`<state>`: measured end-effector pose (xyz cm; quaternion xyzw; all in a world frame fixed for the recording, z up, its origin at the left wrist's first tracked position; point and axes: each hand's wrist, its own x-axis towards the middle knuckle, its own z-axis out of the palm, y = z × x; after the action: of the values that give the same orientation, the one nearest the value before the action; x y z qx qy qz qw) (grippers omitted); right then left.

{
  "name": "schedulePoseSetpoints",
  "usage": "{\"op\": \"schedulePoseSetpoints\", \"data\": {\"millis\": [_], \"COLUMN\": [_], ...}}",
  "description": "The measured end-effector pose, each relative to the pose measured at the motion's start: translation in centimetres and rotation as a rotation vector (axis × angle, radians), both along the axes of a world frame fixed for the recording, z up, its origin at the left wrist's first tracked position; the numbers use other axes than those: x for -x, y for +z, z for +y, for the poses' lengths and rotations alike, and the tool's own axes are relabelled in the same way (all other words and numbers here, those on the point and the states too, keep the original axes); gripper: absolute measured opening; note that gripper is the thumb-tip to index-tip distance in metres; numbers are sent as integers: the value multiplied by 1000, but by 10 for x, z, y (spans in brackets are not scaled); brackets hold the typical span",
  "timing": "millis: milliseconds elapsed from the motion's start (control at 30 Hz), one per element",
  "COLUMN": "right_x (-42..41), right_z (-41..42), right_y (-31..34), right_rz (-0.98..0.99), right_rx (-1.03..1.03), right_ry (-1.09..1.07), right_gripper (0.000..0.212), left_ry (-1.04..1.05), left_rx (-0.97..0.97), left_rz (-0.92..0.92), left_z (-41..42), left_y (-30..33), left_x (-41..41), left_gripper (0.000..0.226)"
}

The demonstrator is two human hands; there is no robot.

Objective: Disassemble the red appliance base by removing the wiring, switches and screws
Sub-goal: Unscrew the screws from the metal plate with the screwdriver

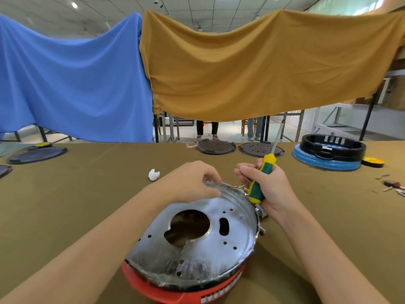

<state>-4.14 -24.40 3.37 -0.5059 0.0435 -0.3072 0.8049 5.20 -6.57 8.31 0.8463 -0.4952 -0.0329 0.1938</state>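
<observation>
Plate (197,242) inside red base (175,292)

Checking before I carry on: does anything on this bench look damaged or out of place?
The silver metal plate sits tilted in the red appliance base, its far edge lifted by the left hand. Small loose parts lie scattered at the table's right edge.

base (186,281) front-centre | screwdriver (260,178) behind-right | wad (153,174) behind-left
</observation>
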Motion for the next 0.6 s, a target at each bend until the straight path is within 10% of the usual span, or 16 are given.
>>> {"op": "schedulePoseSetpoints", "data": {"millis": [200,600], "right_x": [2,44], "right_z": [0,-26], "right_y": [-1,6], "right_rz": [82,321], "right_rx": [78,268], "right_ry": [-81,-170], "right_gripper": [39,38], "left_ry": [200,455], "left_rx": [-428,-375], "left_rz": [-110,-206], "left_z": [36,49], "left_y": [-25,-11], "left_x": [-18,-20], "left_gripper": [98,69]}}
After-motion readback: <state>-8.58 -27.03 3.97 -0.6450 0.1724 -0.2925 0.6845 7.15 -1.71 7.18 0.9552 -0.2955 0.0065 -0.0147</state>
